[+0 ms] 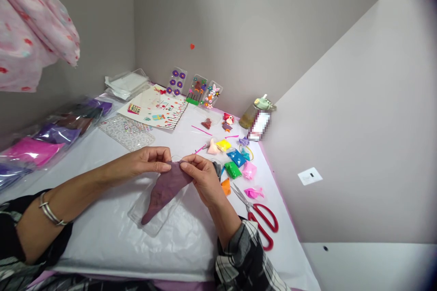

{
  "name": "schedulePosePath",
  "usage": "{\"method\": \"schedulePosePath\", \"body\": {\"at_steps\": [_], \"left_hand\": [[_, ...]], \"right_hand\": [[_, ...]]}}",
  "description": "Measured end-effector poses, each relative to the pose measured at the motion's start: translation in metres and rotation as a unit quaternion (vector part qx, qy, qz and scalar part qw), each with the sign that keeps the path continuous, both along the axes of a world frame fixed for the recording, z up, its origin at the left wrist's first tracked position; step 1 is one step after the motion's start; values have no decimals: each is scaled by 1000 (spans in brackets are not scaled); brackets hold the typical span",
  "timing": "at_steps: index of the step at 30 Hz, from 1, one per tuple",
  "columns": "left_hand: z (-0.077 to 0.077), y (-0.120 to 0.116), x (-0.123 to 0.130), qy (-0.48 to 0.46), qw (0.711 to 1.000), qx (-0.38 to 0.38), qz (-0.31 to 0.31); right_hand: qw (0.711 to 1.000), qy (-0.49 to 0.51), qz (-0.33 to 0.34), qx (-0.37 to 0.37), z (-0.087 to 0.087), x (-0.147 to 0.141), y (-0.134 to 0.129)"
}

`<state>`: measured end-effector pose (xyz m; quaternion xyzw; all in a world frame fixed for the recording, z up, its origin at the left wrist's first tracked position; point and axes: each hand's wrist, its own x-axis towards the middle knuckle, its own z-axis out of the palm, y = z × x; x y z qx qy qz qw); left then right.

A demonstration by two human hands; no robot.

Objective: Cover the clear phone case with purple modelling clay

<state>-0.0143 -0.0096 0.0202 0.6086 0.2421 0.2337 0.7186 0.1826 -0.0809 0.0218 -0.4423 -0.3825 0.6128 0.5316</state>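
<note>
My left hand [155,161] pinches the upper left edge of a dull purple packet of modelling clay [165,191]. At its upper right edge, my right hand [200,175] grips the packet between thumb and fingers. The packet hangs with its tapered end pointing down to the left; I cannot tell whether its mouth is open. Under it lies a clear plastic case or sheet [157,220], partly covered. White paper [119,232] spreads beneath both hands. Beside my right hand are an orange clay packet [226,187] and red-handled scissors [264,220].
Coloured clay packets [235,157] lie at the right, with a bottle [251,113] and a phone [259,126] behind. Decorated clear panels [197,88] lean on the wall. A drawing sheet [143,104] and sticker sheet [128,134] lie farther left. Large clay bags [37,150] line the left edge.
</note>
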Motion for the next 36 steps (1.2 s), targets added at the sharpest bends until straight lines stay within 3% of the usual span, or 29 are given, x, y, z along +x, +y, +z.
{"method": "schedulePosePath", "body": {"at_steps": [8,13,18,25,32,36], "left_hand": [[0,2,-2,-10,998,-50,-33],[-4,4,0,-7,1000,19,0],[-5,2,2,-1,1000,6,1],[-8,3,2,26,993,106,37],[-11,3,4,23,998,60,27],[-10,0,6,36,996,54,56]], "right_hand": [[1000,19,2,-2,0,0,0],[1000,22,1,-4,-1,0,1],[1000,18,0,-5,-2,-1,1],[1000,0,-1,6,-6,0,0],[1000,-7,-7,13,-5,-1,1],[1000,-2,2,6,-5,-1,1]]}}
